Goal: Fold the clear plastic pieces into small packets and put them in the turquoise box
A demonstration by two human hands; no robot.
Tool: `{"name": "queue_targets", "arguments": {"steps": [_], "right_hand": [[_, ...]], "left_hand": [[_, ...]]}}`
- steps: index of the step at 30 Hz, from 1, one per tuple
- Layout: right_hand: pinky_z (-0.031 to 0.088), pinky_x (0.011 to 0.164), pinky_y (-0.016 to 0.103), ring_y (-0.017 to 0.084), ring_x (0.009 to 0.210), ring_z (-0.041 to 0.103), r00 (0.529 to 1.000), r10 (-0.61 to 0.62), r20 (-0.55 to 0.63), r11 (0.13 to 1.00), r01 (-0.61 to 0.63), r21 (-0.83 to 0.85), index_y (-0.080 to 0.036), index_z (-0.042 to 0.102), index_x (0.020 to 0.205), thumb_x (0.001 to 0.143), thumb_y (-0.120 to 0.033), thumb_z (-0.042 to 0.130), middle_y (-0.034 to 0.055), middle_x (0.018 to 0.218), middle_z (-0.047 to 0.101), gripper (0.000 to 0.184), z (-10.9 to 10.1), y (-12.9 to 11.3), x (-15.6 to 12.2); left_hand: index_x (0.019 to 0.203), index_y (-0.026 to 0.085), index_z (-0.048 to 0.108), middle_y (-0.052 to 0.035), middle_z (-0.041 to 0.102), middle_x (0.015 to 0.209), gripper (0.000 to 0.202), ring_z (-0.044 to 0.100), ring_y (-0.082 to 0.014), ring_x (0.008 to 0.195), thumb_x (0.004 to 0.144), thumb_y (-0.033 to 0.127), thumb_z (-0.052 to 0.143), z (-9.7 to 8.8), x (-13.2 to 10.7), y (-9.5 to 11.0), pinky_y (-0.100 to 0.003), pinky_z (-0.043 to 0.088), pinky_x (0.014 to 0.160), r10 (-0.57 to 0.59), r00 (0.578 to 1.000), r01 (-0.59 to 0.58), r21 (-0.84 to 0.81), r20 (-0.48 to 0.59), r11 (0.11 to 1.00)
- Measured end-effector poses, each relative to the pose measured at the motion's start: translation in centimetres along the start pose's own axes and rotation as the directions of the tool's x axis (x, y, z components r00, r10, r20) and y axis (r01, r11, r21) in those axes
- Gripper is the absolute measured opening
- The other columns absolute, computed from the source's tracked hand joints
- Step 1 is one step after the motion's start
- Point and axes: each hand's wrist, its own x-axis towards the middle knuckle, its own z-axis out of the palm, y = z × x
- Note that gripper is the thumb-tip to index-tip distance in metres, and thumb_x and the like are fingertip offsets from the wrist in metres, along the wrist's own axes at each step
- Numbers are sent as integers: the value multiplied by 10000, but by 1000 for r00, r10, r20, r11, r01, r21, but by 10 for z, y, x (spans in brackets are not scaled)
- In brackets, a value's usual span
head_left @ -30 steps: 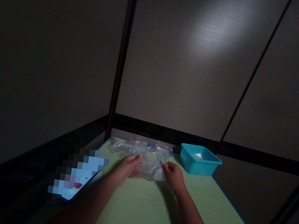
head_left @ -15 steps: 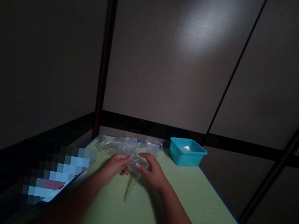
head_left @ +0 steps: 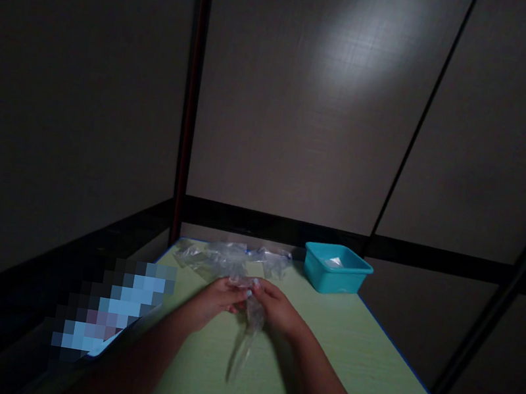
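Over the middle of the green table, a clear plastic bag (head_left: 254,315) is gripped between both hands, its loose end hanging down toward me. My left hand (head_left: 221,300) is closed on it, thumb pointing right. Close beside it, my right hand (head_left: 273,305) pinches the same plastic near the thumb. The fingertips nearly meet and hide part of the bag. Just beyond the hands lie several crumpled clear plastic bags (head_left: 223,257) at the table's far edge.
A turquoise plastic basin (head_left: 334,278) with something pale inside stands at the far right of the green table (head_left: 340,369). A lit, blurred-out screen device (head_left: 125,312) is at the left edge. Dark panelled walls (head_left: 294,129) rise behind and to the left.
My right hand has closed from a spread grasp to a pinch on the plastic, and both hands have come closer together. The bag's hanging end now reaches slightly lower. The view has shifted a little.
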Motion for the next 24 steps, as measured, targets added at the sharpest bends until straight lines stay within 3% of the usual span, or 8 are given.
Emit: {"name": "queue_targets", "arguments": {"steps": [3,9,12,15,19,21,24], "right_hand": [[413,749,315,177,766,558,998,18,58,992,-25,123,-156,651,906,767,-539,524,60,836,638,427,3,2,-1],[423,657,311,164,626,559,991,134,-29,966,-124,225,-128,668,844,745,-550,538,71,735,647,453,-5,12,3],[428,679,324,182,654,570,977,139,-160,965,-97,244,-130,663,847,731,-572,539,75,741,650,473,-10,16,5],[440,677,330,201,698,579,944,136,-301,960,-50,274,-151,637,935,740,-587,516,82,826,653,492,-14,17,7],[453,707,339,224,820,591,923,73,-377,956,43,289,-190,576,1081,794,-594,425,84,959,640,519,-16,12,7],[464,689,342,224,823,598,925,87,-371,945,42,325,-214,520,1161,807,-593,399,78,970,640,533,-15,9,7],[479,618,342,213,747,611,954,163,-252,910,-46,412,-252,413,1262,820,-570,396,67,949,645,544,-10,3,5]], "left_hand": [[767,94,657,-39,611,659,321,525,-114,556,608,362,734,1,2,0,-214,351,511,10,998,-7,51,-58,999],[692,133,601,-28,604,692,252,550,-129,638,675,374,674,-6,2,3,-219,382,567,45,990,-42,20,-130,999],[744,156,586,-29,609,785,244,568,-146,723,698,386,650,-7,1,6,-243,422,631,43,991,-51,-65,-123,997],[715,165,543,-12,600,720,257,572,-138,702,701,399,648,-6,0,8,-254,434,661,30,994,-43,-129,-100,991],[649,158,500,-11,584,609,310,542,-111,540,702,428,641,-3,-2,9,-217,389,516,-21,999,16,-130,-41,991],[644,161,490,-4,576,581,333,516,-97,481,705,459,626,-3,-2,9,-193,327,441,-29,998,22,-122,-50,992],[669,167,504,18,540,516,388,467,-81,399,732,547,546,-4,-1,9,-181,258,378,-52,998,46,-119,-47,992]]}}
